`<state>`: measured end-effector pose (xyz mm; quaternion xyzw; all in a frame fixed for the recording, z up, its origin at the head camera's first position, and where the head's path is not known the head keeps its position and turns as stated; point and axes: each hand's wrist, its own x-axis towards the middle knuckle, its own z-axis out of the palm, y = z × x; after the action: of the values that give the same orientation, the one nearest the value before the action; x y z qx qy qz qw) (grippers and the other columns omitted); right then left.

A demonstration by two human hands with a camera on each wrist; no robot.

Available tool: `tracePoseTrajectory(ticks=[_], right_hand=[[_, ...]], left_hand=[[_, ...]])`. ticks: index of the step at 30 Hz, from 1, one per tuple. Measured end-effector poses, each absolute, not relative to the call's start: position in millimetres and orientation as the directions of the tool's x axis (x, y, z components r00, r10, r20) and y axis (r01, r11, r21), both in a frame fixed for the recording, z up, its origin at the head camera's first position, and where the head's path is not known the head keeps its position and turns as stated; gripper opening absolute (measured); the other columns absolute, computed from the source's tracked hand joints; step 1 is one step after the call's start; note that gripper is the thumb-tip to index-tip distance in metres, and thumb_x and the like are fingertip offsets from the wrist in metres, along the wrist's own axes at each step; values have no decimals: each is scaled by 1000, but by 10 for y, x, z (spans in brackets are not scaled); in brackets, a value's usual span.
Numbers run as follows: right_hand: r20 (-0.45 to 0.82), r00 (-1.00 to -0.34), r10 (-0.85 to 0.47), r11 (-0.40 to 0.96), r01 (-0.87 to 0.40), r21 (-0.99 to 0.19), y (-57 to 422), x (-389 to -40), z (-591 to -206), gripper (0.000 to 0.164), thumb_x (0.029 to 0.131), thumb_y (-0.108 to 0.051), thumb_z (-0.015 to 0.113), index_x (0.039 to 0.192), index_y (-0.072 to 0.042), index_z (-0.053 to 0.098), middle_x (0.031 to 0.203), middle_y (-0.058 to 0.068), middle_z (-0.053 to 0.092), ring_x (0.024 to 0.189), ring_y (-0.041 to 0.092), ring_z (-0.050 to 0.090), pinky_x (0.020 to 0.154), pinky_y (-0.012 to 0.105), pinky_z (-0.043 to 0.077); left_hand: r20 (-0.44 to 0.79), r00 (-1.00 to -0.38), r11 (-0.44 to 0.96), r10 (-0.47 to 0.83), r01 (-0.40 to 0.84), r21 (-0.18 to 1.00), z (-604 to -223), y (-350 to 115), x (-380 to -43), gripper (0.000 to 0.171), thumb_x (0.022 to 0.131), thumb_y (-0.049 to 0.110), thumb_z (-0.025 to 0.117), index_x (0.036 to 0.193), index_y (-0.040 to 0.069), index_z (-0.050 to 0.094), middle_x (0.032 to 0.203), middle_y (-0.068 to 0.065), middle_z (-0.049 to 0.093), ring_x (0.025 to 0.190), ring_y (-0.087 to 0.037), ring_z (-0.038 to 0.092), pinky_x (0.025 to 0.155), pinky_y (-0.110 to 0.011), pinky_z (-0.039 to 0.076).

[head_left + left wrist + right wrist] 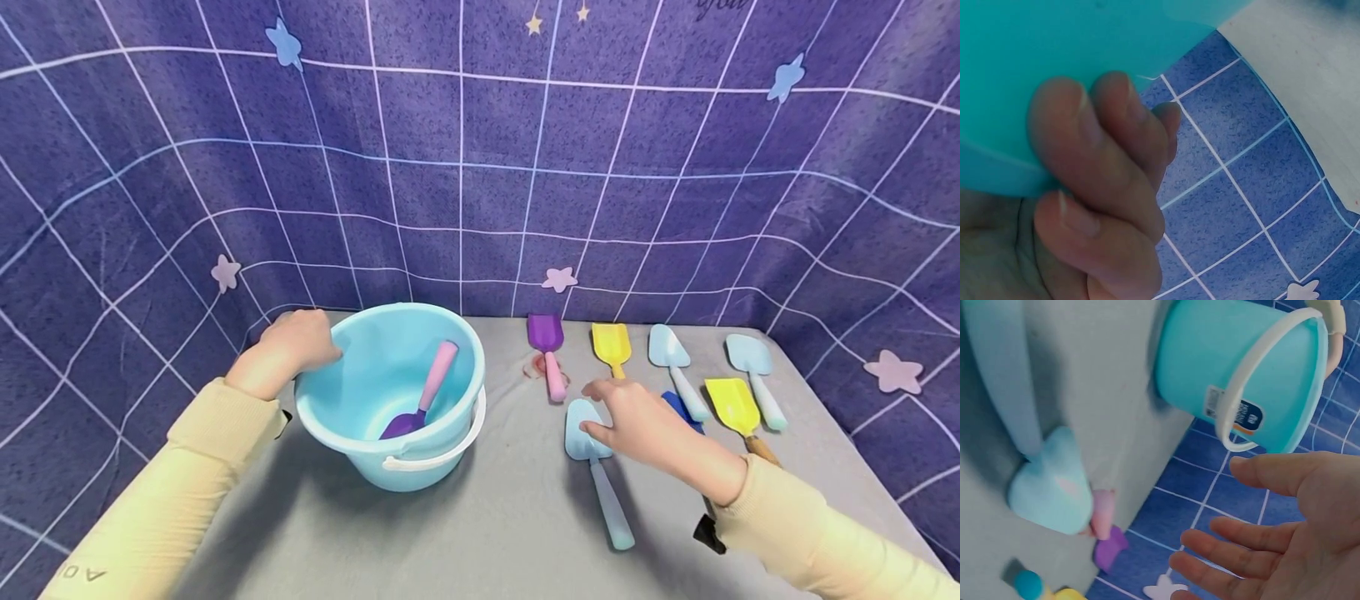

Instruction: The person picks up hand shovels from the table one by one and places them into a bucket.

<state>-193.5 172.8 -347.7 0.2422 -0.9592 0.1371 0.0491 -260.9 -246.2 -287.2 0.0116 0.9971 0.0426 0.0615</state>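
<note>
My left hand grips the rim of a light blue bucket at its left side. In the left wrist view, curled fingers lie over the bucket's edge. Inside the bucket leans a toy shovel with a purple blade and pink handle. Over the table, my right hand hovers above a light blue toy shovel, covering part of its blade. The right wrist view shows that hand's fingers spread and holding nothing, with the shovel's blade off to the side.
Behind the right hand lie a purple shovel, two yellow shovels, one near and one far, and two more light blue ones. A dark blue shovel is partly hidden by the hand. A star-patterned purple cloth surrounds the grey table.
</note>
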Motion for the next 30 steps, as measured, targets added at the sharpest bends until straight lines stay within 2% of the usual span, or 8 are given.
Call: tracePoseTrajectory(ticks=[7, 15, 20, 25, 30], right_hand=[[85, -912, -401, 871, -408, -272, 1865, -1876, -3698, 33, 78, -25, 74, 101, -3, 64, 92, 6, 66, 78, 20, 63, 62, 33, 50], [0, -944, -329, 899, -313, -308, 1927, -1854, -3970, 29, 79, -27, 74, 94, -4, 65, 86, 7, 66, 72, 15, 59, 61, 33, 48], [-57, -957, -283, 912, -250, -324, 1908, -1820, -4125, 24, 79, -28, 74, 80, -8, 62, 69, 0, 59, 57, 9, 49, 51, 27, 41], [-113, -953, -282, 913, -230, -338, 1908, -1741, -4225, 30, 78, -29, 75, 64, -12, 55, 54, -4, 47, 48, 8, 40, 46, 23, 32], [-159, -950, -268, 920, -204, -334, 1915, -1669, -4318, 38, 77, -35, 75, 57, -14, 52, 50, -7, 43, 46, 7, 37, 45, 22, 27]], left_hand=[[-113, -992, 996, 47, 38, 83, -2876, -2451, -2606, 19, 78, 21, 58, 74, 3, 56, 76, -14, 55, 71, -30, 52, 59, -38, 44], [-111, -993, 995, 43, 32, 94, -2877, -2455, -2604, 18, 77, 21, 57, 74, 4, 56, 77, -15, 56, 72, -31, 52, 57, -39, 44], [-122, -991, 994, 49, 36, 106, -2874, -2465, -2598, 18, 78, 21, 56, 69, 6, 55, 73, -13, 55, 69, -30, 51, 55, -36, 43], [-125, -991, 993, 51, 38, 109, -2858, -2463, -2583, 18, 78, 20, 56, 66, 7, 53, 70, -12, 54, 68, -29, 51, 54, -35, 42], [-127, -990, 994, 55, 42, 106, -2850, -2456, -2577, 18, 79, 20, 57, 66, 7, 53, 69, -11, 53, 67, -29, 50, 55, -35, 42]])
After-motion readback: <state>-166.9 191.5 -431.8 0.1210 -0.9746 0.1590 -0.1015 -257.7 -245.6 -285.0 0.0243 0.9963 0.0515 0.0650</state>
